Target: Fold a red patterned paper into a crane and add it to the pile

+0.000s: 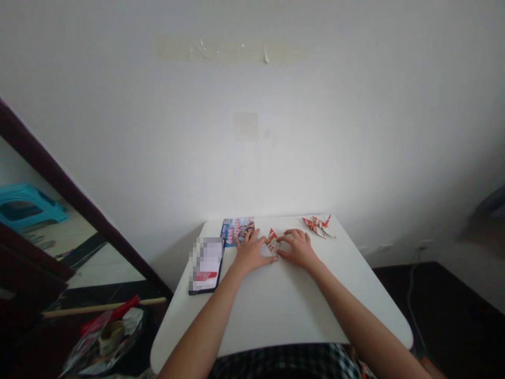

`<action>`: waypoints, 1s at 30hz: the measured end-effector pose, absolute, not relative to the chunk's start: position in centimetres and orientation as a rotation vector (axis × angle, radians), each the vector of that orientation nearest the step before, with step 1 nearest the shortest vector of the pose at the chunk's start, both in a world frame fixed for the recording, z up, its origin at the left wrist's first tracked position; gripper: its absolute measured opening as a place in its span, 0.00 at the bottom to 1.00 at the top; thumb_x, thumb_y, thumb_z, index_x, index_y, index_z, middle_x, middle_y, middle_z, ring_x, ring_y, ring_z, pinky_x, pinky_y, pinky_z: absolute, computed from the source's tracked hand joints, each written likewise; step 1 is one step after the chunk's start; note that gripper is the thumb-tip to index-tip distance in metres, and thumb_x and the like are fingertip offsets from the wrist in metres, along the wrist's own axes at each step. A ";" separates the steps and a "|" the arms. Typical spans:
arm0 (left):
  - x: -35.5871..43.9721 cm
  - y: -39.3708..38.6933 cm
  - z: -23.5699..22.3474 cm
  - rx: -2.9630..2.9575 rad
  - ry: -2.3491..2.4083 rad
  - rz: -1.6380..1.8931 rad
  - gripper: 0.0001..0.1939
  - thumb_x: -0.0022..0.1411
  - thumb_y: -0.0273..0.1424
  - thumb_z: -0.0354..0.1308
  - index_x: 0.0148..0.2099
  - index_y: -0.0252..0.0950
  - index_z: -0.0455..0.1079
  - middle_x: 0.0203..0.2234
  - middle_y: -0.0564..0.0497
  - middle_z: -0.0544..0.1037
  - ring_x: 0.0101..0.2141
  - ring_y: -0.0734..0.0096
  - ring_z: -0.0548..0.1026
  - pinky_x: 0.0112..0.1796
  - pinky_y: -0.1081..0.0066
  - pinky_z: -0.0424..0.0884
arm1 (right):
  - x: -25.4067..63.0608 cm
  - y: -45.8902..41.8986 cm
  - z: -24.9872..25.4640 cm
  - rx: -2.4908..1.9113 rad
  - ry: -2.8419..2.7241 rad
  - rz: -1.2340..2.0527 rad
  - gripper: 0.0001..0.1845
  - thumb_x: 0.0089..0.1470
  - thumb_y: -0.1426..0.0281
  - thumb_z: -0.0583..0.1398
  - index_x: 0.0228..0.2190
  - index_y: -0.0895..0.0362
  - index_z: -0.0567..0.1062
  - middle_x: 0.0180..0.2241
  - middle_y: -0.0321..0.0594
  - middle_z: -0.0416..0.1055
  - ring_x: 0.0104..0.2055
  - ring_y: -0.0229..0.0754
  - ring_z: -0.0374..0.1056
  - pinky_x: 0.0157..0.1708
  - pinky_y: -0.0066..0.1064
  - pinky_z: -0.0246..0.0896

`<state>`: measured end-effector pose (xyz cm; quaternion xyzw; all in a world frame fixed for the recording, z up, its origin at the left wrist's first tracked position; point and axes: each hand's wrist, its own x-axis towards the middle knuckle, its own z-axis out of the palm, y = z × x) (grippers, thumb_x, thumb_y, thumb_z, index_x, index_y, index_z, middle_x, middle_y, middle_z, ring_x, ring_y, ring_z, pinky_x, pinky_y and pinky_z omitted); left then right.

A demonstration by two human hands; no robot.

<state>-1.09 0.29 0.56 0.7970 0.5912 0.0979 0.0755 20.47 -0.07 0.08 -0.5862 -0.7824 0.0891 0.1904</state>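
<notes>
A small folded piece of red and white printed paper (272,242) lies on the white table (284,305) between my two hands. My left hand (250,251) rests flat with fingers spread, its thumb and forefinger touching the paper's left side. My right hand (299,247) has curled fingers pressing on the paper's right edge. A finished folded paper figure (317,226) of the same red pattern sits at the table's far right, apart from both hands.
A phone (207,264) with a dark case lies at the table's left edge. A blue printed sheet (235,229) lies beyond my left hand. White wall stands right behind the table. Clutter and a wooden stick (102,306) are on the floor at left.
</notes>
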 end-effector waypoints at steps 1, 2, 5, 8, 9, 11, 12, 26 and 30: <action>-1.1 0.2 0.5 2.391 1.769 0.286 0.38 0.50 0.65 0.62 0.59 0.53 0.72 0.73 0.47 0.56 0.72 0.36 0.48 0.63 0.23 0.40 | 20.5 -0.1 0.1 -1.646 -2.199 0.249 0.21 0.56 0.55 0.66 0.52 0.40 0.78 0.60 0.42 0.67 0.66 0.55 0.54 0.65 0.55 0.45; -1.1 0.2 0.5 2.387 1.768 0.281 0.39 0.50 0.65 0.62 0.60 0.53 0.72 0.73 0.46 0.55 0.72 0.37 0.48 0.63 0.23 0.40 | 20.5 -0.1 0.1 -1.645 -2.199 0.246 0.22 0.56 0.55 0.66 0.52 0.40 0.78 0.60 0.42 0.67 0.66 0.55 0.54 0.65 0.55 0.44; -1.3 0.3 0.6 2.368 1.755 0.278 0.39 0.50 0.65 0.63 0.60 0.54 0.72 0.74 0.46 0.54 0.72 0.36 0.48 0.62 0.22 0.39 | 20.5 -0.2 0.2 -1.647 -2.209 0.250 0.24 0.54 0.53 0.67 0.53 0.40 0.78 0.61 0.42 0.67 0.66 0.55 0.53 0.65 0.56 0.43; -1.8 0.7 0.7 2.345 1.750 0.291 0.34 0.52 0.63 0.63 0.59 0.59 0.74 0.74 0.48 0.54 0.72 0.34 0.47 0.61 0.20 0.38 | 20.7 -0.3 0.2 -1.642 -2.228 0.276 0.29 0.51 0.50 0.69 0.54 0.40 0.77 0.62 0.42 0.65 0.67 0.56 0.52 0.66 0.59 0.41; -1.9 0.8 0.8 2.330 1.762 0.295 0.32 0.52 0.62 0.63 0.58 0.60 0.74 0.74 0.50 0.54 0.72 0.33 0.47 0.60 0.20 0.39 | 20.7 -0.3 0.2 -1.635 -2.235 0.286 0.31 0.50 0.49 0.69 0.55 0.40 0.76 0.63 0.43 0.65 0.67 0.57 0.52 0.66 0.59 0.40; -2.2 1.0 0.8 2.290 1.790 0.300 0.28 0.53 0.59 0.65 0.56 0.64 0.75 0.74 0.53 0.55 0.71 0.32 0.48 0.61 0.20 0.39 | 20.9 -0.4 0.1 -1.617 -2.244 0.300 0.33 0.49 0.48 0.69 0.56 0.40 0.75 0.63 0.43 0.64 0.68 0.57 0.52 0.66 0.60 0.39; -2.3 1.1 0.8 2.273 1.800 0.306 0.27 0.54 0.58 0.65 0.56 0.65 0.75 0.74 0.54 0.55 0.71 0.32 0.49 0.61 0.21 0.39 | 20.9 -0.4 0.0 -1.606 -2.247 0.304 0.34 0.48 0.48 0.69 0.56 0.40 0.75 0.64 0.44 0.64 0.68 0.57 0.53 0.67 0.61 0.38; -1.8 1.0 0.1 2.277 1.772 0.535 0.14 0.63 0.53 0.61 0.48 0.61 0.81 0.69 0.52 0.66 0.69 0.42 0.55 0.60 0.21 0.42 | 21.8 1.0 -1.8 -1.517 -2.168 0.201 0.13 0.62 0.63 0.64 0.48 0.39 0.82 0.52 0.42 0.71 0.58 0.50 0.63 0.62 0.47 0.53; -1.6 1.0 -0.1 2.284 1.773 0.567 0.12 0.64 0.51 0.61 0.46 0.60 0.82 0.67 0.53 0.68 0.68 0.42 0.57 0.60 0.20 0.41 | 21.8 1.1 -2.0 -1.485 -2.139 0.180 0.10 0.61 0.63 0.65 0.44 0.41 0.84 0.50 0.43 0.73 0.55 0.50 0.64 0.59 0.45 0.55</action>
